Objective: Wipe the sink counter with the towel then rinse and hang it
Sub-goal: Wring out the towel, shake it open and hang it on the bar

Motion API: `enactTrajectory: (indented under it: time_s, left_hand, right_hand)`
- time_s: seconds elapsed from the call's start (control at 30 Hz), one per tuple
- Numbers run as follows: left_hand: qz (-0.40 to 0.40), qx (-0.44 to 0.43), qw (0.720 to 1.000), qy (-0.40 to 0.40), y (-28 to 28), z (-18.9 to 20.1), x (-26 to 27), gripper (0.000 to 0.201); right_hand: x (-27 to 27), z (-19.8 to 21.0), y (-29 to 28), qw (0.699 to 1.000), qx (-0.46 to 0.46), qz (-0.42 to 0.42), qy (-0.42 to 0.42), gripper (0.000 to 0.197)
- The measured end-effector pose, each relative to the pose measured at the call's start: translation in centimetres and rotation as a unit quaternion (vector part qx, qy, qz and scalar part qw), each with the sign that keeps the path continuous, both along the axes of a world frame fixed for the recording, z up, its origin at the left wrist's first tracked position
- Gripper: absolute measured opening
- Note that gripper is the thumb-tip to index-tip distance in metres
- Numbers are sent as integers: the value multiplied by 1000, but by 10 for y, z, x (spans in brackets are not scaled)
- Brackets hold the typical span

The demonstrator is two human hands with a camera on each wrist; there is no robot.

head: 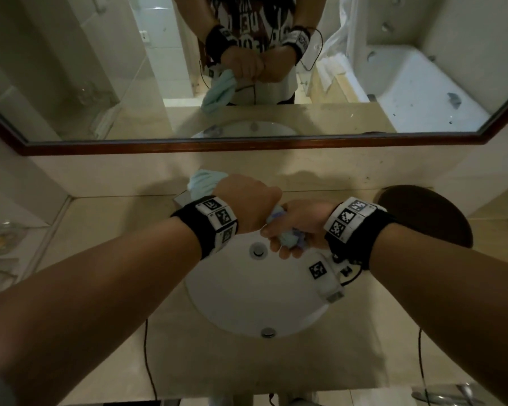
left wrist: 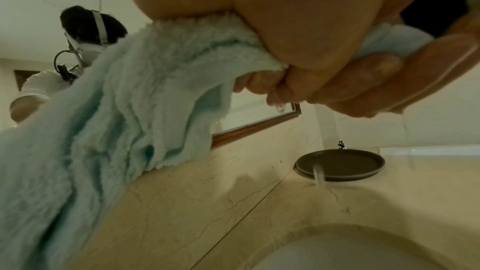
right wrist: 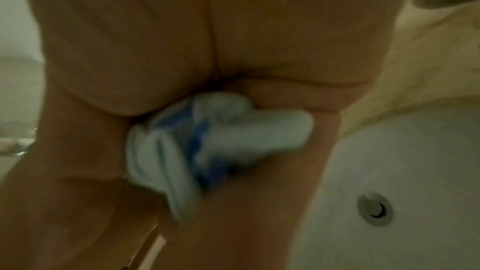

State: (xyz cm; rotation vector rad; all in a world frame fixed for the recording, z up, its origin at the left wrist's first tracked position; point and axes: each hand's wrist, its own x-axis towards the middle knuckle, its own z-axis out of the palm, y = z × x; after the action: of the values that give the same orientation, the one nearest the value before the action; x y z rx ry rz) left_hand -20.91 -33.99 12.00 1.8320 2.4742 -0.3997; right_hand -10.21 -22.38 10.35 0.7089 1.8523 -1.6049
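- The towel (head: 288, 234), pale blue and bunched, is held over the sink (head: 255, 291) by both hands, which are set close together, knuckles nearly touching.
- The left hand (head: 248, 202) is clenched round one part of the towel; a loose end (head: 201, 181) is seen beyond it, toward the backsplash, and in the left wrist view this end (left wrist: 103, 130) hangs down in folds.
- The right hand (head: 298, 227) is clenched round the other part, with cloth bulging out between palm and fingers (right wrist: 215, 141).
- A drop of water (left wrist: 280, 108) is seen under the left fingers.
- The white basin is set into a beige marble counter (head: 100, 230); its drain (head: 258, 249) lies just below the hands.
- A dark round tray (head: 423, 215) is placed on the counter to the right, well apart from the hands.
- Both hands and the towel are reflected in a wood-framed mirror (head: 159, 148) behind the sink.
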Motion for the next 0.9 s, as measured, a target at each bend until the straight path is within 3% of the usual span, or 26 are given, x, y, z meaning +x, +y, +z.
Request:
enactTrajectory:
  time_s: [0.07,0.13,0.27,0.3,0.37,0.4,0.47,0.5,0.57,0.63,0.7,0.73,0.9]
  left_hand:
    - [-4,17,1000,-6,-2,1,4,24]
    - [8,34,999,-9,-3,0,9,22]
    - [86,28,992,-85,-1,1,15,16]
    - [99,4,987,-122,1,4,16,20]
    - [113,-47,968,-218,3,12,13,34]
    - [115,-59,955,-268,3,17,9,36]
    - [127,-48,922,-363,0,23,-2,34]
    - [145,-37,893,-423,-2,26,-7,33]
    - [186,-21,798,-573,-5,23,-13,40]
    - [195,-7,706,-681,-6,19,-13,75]
    - [171,21,656,-735,-8,13,-9,111]
    - [166,36,635,-753,-8,9,-7,119]
    - [182,79,480,-854,-11,-10,4,108]
  right_hand:
    - [1,1,2,999,-43,1,-25,38]
    - [-1,4,4,999,-10,38,-32,44]
    - [-6,10,3,990,124,65,0,23]
    - [-5,13,2,971,211,113,17,20]
    - [-3,22,2,886,399,224,73,14]
    - [-3,25,2,840,464,261,101,13]
    - [-2,32,7,786,524,293,149,13]
    - [-2,35,10,766,541,301,171,14]
    - [-3,42,15,730,573,309,208,21]
    - [-2,49,19,695,601,300,254,24]
    - [1,53,22,654,620,296,316,22]
    - [3,54,24,629,632,301,340,21]
    - [5,51,32,551,647,301,433,18]
